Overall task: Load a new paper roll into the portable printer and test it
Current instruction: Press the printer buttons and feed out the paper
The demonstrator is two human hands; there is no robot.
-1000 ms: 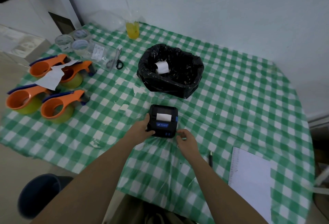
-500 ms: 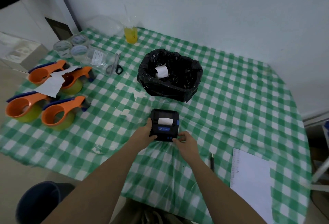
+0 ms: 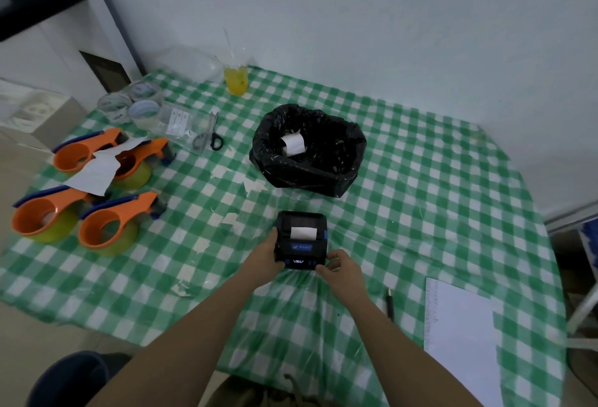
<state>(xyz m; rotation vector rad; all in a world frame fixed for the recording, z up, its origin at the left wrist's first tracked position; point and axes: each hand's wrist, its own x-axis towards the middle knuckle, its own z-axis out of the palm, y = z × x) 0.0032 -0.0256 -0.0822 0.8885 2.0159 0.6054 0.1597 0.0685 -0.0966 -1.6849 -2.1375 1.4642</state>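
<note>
A person's two bare arms reach forward over a counter (image 3: 420, 180) covered in a green and white checked cloth. A small black portable printer (image 3: 301, 239) sits flat on the counter near its front edge, lid closed, with a short tab of white paper (image 3: 303, 233) showing from its slot and a small lit display (image 3: 298, 260) on the near face. The left hand (image 3: 263, 256) grips the printer's left side, thumb on top, holding it in place. The right hand (image 3: 338, 269) curls against the near right corner, fingertips by the front buttons; whether it is pressing one cannot be told. Behind the printer stands a bin lined with a black bag (image 3: 309, 151), holding a white paper roll (image 3: 293, 144). Judging by the closed lid and lit display, loading looks finished and the test is in hand. The next move likely calls for a firm, small press on a front button while the left hand keeps the printer from sliding.
</note>
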